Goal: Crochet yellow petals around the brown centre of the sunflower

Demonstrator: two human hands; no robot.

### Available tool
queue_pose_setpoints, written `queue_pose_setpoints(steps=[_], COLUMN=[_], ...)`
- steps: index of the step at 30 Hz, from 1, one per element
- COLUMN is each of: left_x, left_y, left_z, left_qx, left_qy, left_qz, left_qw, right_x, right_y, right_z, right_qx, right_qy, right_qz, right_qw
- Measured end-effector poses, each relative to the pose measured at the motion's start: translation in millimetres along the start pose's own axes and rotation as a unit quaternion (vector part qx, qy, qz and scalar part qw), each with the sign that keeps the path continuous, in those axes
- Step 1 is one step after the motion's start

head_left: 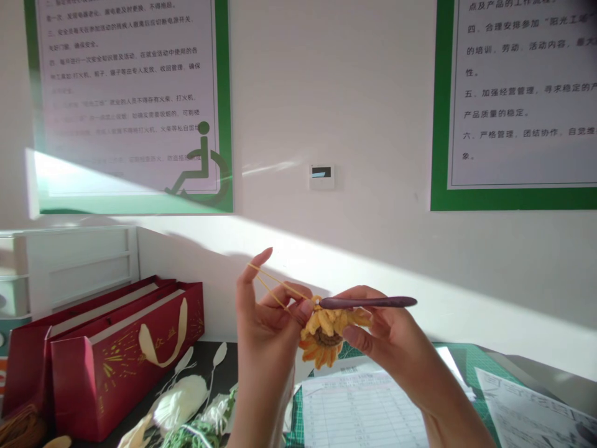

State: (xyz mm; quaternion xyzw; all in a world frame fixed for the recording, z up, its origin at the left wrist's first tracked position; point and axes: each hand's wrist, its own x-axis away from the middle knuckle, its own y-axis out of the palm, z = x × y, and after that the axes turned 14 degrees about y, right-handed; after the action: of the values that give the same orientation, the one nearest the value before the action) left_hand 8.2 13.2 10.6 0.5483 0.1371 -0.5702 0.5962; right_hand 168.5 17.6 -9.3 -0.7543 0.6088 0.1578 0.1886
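Crocheted sunflower (324,339) and crochet hook (368,302) sit between left hand (265,330) and right hand (392,336), above the desk (219,367). Gift bags (125,367) stand at the desk's left end before a plastic drawer unit (79,267), yarn bundles (180,404) just right of them. Printed forms (359,414) lie on a cutting mat (471,373) toward the right; behind, on the wall (326,93), a wall panel (321,177) sits between two framed notices (130,93).

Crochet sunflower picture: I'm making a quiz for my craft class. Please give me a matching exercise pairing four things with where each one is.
Things:
1. crochet hook
2. crocheted sunflower
3. yellow yarn
4. red gift bag

Places:
A. standing to the left of the hands
B. strung across the raised fingers of the left hand
C. held in the right hand
D. held between both hands

Pairs: 1-C, 2-D, 3-B, 4-A
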Motion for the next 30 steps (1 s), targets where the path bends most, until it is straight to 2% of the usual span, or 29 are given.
queue_pose_setpoints(steps=[4, 10, 17, 23, 24, 26, 30], left_x=[-2.8, -10.9, -11.1, -13.9, -14.2, -14.4, -14.0], left_y=[-5.0, -18.2, -23.0, -27.9, -28.3, -28.2, -25.6], left_z=[-0.6, -5.7, -9.0, -10.0, -9.6, -8.6, -6.9], left_qx=[0.013, 0.058, 0.055, 0.06, 0.06, 0.061, 0.072], left_qy=[-0.045, -0.129, -0.14, -0.15, -0.153, -0.163, -0.179], left_qz=[-0.007, 0.016, 0.021, 0.003, 0.001, -0.004, -0.009], left_qw=[0.999, 0.99, 0.988, 0.987, 0.986, 0.985, 0.981], right_x=[-2.5, -1.7, -0.5, -3.0, -3.3, -3.4, -2.0], right_y=[-0.7, 3.9, 12.6, 4.6, 3.1, 1.3, 3.8], right_z=[4.2, 3.5, 5.7, 2.4, 1.5, 0.6, 4.8], right_qx=[0.074, 0.143, 0.279, 0.374, 0.373, 0.339, 0.235], right_qy=[-0.046, -0.132, -0.229, -0.262, -0.271, -0.274, -0.191], right_qz=[0.058, 0.123, 0.237, 0.232, 0.223, 0.203, 0.198], right_qw=[0.995, 0.973, 0.902, 0.859, 0.859, 0.877, 0.932])
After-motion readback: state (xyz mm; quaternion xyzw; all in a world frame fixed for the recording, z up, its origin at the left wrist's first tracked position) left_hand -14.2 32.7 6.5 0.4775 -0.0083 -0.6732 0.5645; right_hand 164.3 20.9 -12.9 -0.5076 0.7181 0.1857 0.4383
